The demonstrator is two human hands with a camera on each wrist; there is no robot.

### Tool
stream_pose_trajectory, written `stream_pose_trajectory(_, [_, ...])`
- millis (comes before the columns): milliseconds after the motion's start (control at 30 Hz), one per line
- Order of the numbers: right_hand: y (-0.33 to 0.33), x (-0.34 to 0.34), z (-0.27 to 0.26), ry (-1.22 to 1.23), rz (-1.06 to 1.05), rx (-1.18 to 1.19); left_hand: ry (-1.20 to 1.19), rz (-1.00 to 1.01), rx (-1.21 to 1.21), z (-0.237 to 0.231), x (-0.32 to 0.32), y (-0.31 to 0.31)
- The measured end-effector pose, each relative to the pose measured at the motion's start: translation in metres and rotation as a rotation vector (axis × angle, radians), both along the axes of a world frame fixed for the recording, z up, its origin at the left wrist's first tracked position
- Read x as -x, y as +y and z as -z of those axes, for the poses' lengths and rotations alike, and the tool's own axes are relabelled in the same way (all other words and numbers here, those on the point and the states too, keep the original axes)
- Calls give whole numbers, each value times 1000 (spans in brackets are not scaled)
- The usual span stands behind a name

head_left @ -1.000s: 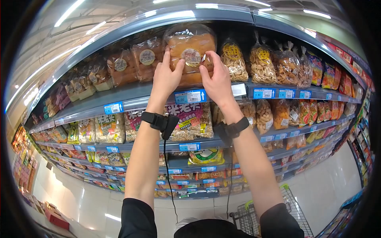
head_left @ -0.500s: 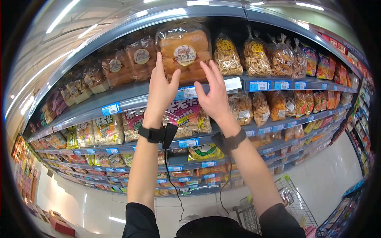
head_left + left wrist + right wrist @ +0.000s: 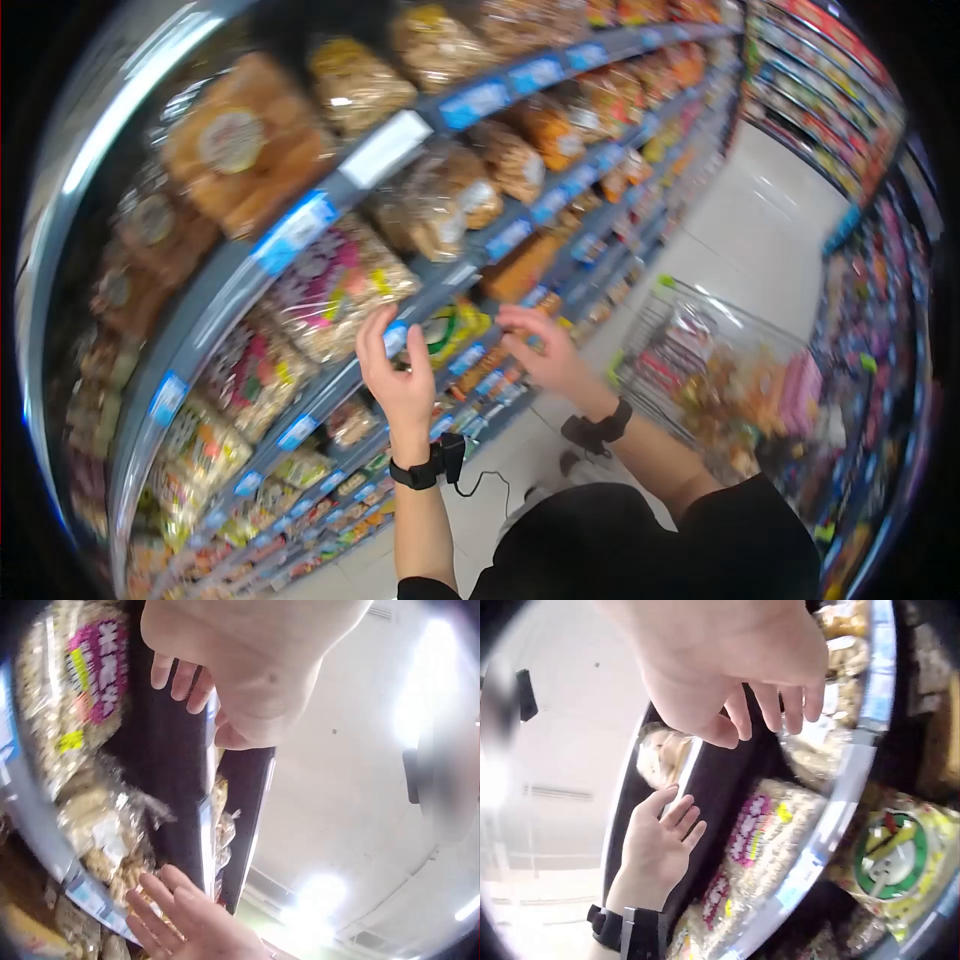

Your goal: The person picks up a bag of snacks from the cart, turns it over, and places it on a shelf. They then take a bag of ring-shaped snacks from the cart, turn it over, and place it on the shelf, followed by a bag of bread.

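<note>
Both hands are off the shelf, with nothing in them. In the head view the left hand [image 3: 397, 378] is raised in front of the lower shelves, fingers loosely bent and thumb apart. To its right, the right hand [image 3: 548, 355] reaches inward with relaxed fingers. A large wrapped loaf of bread [image 3: 275, 125] with a round label sits on the upper shelf, up and left of both hands. Nearer the left hand is a clear bag of puffed snack with purple print [image 3: 335, 290]. The right wrist view shows a green-and-yellow bag [image 3: 889, 851] on a lower shelf.
A wire shopping cart [image 3: 640, 350] holding several packaged goods stands at the right. Curved shelf edges with blue price tags [image 3: 475, 103] run across the view. Bagged snacks [image 3: 355, 85] are beside the loaf. More stocked shelves [image 3: 810, 90] stand across the aisle.
The hands have come away from the loaf, which stays on the upper shelf, and dropped lower. The head view has swung right and down, tilting the shelves and bringing more of the cart into sight.
</note>
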State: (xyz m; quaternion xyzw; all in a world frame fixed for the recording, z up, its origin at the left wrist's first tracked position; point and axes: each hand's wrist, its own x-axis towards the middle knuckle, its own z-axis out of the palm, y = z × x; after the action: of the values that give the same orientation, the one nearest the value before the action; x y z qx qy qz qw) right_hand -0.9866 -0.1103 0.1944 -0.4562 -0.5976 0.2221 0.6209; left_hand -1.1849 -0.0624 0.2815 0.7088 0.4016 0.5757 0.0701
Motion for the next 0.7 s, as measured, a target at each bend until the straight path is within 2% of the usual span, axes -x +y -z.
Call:
stream_pose_trajectory(33, [-22, -5, 24, -1, 71, 29, -1, 71, 29, 25, -9, -2])
stream_pose_trajectory(100, [-68, -11, 59, 111, 141, 258, -11, 196, 247, 73, -28, -8])
stream_pose_trajectory(133, [-91, -15, 66, 120, 209, 280, -18, 255, 265, 100, -40, -9])
stream_pose_trajectory(200, [-134, -21, 76, 129, 340, 533, -33, 413, 380, 138, -68, -16])
stream_pose_trajectory(267, [-174, -30, 102, 159, 420, 568, -8, 546, 568, 150, -95, -40])
stream_pose_trajectory(300, [-189, -38, 111, 180, 452, 582, 42, 596, 503, 160, -110, -51])
stream_pose_trajectory(433, [-242, -68, 128, 309, 616, 681, 156, 849, 599, 197, -167, -101])
stream_pose_trajectory(500, [-258, -85, 148, 375, 715, 617, 193, 953, 647, 215, -190, -121])
stream_pose_trajectory(600, [-278, -125, 161, 808, 682, 470, 336, 1089, 751, 234, -231, -149])
stream_pose_trajectory(633, [-282, -139, 163, 807, 681, 478, 334, 1087, 758, 239, -244, -156])
stream_pose_trajectory(700, [-294, -166, 171, 1122, 707, 375, 416, 1156, 807, 250, -276, -167])
